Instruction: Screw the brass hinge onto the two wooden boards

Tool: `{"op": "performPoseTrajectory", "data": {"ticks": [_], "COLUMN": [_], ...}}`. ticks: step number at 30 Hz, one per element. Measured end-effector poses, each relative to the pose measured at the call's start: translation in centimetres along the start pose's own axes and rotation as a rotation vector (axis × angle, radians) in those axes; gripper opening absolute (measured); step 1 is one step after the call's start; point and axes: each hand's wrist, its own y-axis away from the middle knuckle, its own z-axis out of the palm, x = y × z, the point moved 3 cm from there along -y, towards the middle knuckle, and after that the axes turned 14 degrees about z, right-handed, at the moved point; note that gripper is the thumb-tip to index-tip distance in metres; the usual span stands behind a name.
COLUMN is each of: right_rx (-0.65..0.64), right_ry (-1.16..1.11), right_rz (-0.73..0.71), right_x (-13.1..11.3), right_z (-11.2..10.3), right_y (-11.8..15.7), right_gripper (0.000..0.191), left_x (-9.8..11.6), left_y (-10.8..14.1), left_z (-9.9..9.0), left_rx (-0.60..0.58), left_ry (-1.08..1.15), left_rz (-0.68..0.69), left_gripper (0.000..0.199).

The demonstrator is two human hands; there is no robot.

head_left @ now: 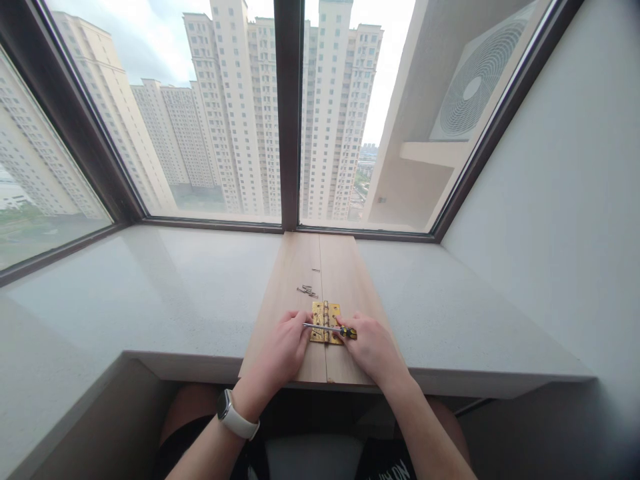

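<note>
A brass hinge (318, 313) lies unfolded over the seam between two light wooden boards (345, 267). My left hand (289, 347) is closed at the hinge's left edge, with thumb and fingertips against it. Held in my right hand (373, 347) is a screwdriver (349, 332) with a black and yellow handle. Its metal shaft lies level across the hinge, and the tip points left, close to my left fingertips. My right fingers also rest at the hinge's right edge. Several small screws (307, 291) lie loose beyond the hinge, and a single screw (315, 270) sits farther away.
The boards rest on a pale stone windowsill (200, 293) and reach its front edge. Behind them stands a dark window frame (290, 133). A white wall (550, 200) closes the right side. My legs are below the sill.
</note>
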Motion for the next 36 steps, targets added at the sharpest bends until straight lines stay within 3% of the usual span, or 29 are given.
{"op": "performPoseTrajectory", "data": {"ticks": [19,24,30,33,36], "right_rx": [0.033,0.085,0.149,0.157,0.164], "right_ry": [0.001,-0.203,-0.438,-0.479,-0.526], "right_rz": [-0.025,-0.019,0.16,0.187,0.189], "right_x": [0.3,0.5,2.0,2.5,2.7], "right_z": [0.2,-0.6,-2.1,-2.3,-2.2], "right_y": [0.0,0.3,1.2,2.0,2.6], "right_gripper": [0.034,0.043,0.058,0.054,0.048], "left_x": [-0.3,-0.3,-1.1,-1.7,-2.2], "left_y": [0.1,0.1,-2.1,-3.9,-5.2], "left_z": [0.4,0.0,-1.6,-2.3,-2.2], "left_rx": [0.024,0.074,0.195,0.242,0.215], "left_ry": [-0.005,0.014,0.08,0.096,0.097], "left_rz": [-0.013,-0.043,-0.061,-0.043,-0.004], "left_gripper": [0.021,0.019,0.019,0.017,0.017]}}
